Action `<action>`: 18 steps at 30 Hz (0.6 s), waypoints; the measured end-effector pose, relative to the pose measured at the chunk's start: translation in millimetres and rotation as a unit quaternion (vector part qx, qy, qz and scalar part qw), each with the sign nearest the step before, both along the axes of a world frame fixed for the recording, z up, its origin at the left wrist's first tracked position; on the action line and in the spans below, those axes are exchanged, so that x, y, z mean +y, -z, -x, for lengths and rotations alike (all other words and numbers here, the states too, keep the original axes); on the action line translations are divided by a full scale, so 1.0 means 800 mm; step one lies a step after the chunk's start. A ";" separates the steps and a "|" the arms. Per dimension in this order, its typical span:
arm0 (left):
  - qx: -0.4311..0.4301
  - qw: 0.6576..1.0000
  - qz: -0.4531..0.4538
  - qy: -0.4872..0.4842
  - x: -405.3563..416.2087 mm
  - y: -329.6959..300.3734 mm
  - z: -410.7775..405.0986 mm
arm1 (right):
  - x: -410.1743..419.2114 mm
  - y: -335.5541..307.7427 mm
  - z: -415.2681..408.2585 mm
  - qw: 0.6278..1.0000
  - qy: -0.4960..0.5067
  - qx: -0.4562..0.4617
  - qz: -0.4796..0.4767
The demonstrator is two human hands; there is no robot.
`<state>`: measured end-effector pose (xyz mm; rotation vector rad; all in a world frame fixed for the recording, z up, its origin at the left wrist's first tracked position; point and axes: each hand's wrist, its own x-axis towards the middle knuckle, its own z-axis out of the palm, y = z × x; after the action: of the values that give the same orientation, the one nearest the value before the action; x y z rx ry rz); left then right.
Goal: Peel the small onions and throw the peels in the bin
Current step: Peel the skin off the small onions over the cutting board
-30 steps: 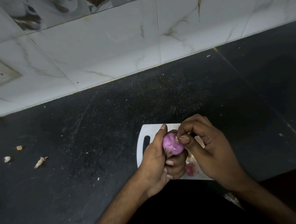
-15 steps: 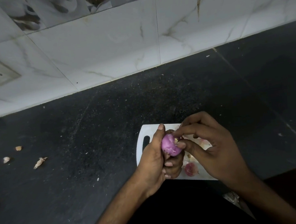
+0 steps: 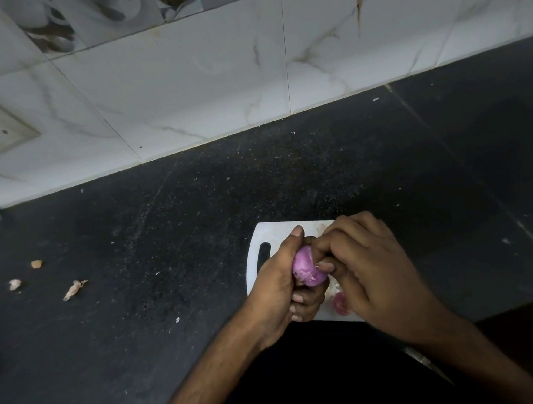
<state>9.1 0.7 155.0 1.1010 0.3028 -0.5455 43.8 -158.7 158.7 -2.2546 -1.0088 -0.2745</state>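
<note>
Here, on the far left of the dark speckled stone desk, three pale dry scraps of peel lie well apart from the work, and they look like bits that will need gathering for the bin, which is nowhere in view. Moving right, a white plastic chopping board with a slot handle sits at the near edge of the desk. Over it, the left hand has its fingers curled under and around a small, glossy purple-pink onion, its thumb raised up along the onion's far side. The right hand comes in from the other side with its fingers bent, fingertips and thumbnail pressed against the onion's top and right flank, seemingly picking at a thin remaining layer; whether a strip of skin is actually pinched I cannot tell. Most of the onion looks already bare and smooth. To do this well, the left hand should grip firmly but not crush, turning the onion a little at a time so the nail can catch an edge and pull along the curve. Just right and below, a round reddish onion piece lies on the board, partly hidden by the right hand.
</note>
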 end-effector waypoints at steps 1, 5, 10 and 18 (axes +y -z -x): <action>0.003 1.000 0.009 0.001 0.000 0.000 0.000 | 0.001 0.000 0.000 1.000 -0.008 0.026 -0.015; 0.019 0.995 0.096 0.006 0.002 0.006 0.002 | -0.001 0.006 0.000 0.977 -0.045 0.156 -0.138; -0.026 0.993 0.115 -0.012 0.007 0.007 0.001 | -0.009 0.019 -0.006 0.958 0.048 0.207 -0.190; -0.097 0.993 -0.039 -0.062 -0.003 0.007 -0.001 | -0.006 -0.004 -0.001 0.959 0.053 0.197 -0.199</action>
<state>10.1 -1.4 149.6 1.1935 0.2227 -0.3159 44.9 -163.7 161.9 -1.8935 -0.5657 -0.0585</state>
